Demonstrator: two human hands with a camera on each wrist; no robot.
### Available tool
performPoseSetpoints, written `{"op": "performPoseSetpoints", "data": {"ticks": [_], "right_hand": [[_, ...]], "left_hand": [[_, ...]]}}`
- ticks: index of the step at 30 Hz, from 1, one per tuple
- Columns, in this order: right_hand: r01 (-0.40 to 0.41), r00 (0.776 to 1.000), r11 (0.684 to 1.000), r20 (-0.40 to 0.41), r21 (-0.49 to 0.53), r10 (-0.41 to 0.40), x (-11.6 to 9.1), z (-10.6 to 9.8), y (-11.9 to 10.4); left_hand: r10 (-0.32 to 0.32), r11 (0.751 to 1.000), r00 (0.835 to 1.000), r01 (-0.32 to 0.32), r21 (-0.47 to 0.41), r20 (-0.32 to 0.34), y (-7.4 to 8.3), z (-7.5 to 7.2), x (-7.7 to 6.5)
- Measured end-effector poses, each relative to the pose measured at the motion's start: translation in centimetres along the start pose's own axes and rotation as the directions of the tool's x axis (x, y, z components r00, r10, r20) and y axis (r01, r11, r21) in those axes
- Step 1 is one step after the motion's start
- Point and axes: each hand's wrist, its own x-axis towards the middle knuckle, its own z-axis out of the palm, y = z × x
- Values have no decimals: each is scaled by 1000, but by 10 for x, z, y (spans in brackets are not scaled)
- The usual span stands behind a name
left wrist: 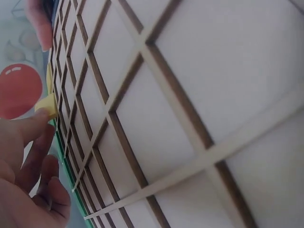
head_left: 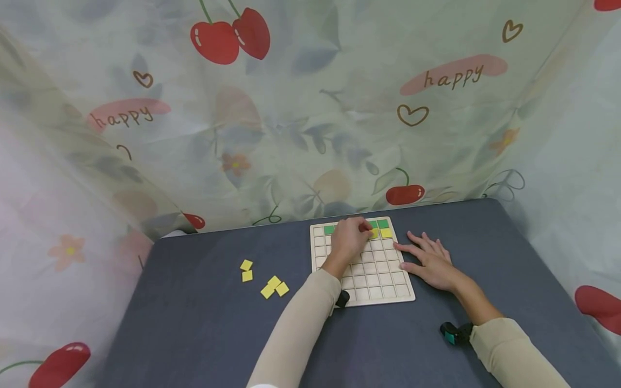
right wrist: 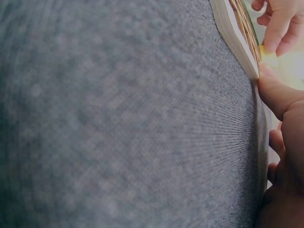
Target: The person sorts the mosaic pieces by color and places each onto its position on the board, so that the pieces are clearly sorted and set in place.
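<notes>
A pale wooden grid board (head_left: 373, 280) lies on the table. My left hand (head_left: 346, 241) reaches over its far part and pinches a small yellow square tile (left wrist: 48, 104) between thumb and finger, close over the second row. Beside that spot, another yellow tile (head_left: 386, 233) sits in a cell at the right side. Green tiles (head_left: 383, 223) line the far row, partly hidden behind my left hand. My right hand (head_left: 432, 265) rests at the board's right edge with fingers spread, the thumb (right wrist: 275, 92) right at the rim.
Several loose yellow tiles (head_left: 274, 282) lie on the dark grey tabletop (head_left: 194, 323) left of the board, in two small groups. A printed curtain (head_left: 301, 118) hangs behind the table and along both sides.
</notes>
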Motion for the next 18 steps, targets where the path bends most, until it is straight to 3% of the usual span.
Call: {"op": "performPoseSetpoints", "data": {"ticks": [7,18], "right_hand": [[13,1000,1000,-13,5,-13,0,1,1],[14,1000,1000,-23,-2,-14,0,1,-2]], "left_hand": [[97,968,995,-97,229,10,2,2,-1],[88,935,996,-94,342,32,5,7,0]]}}
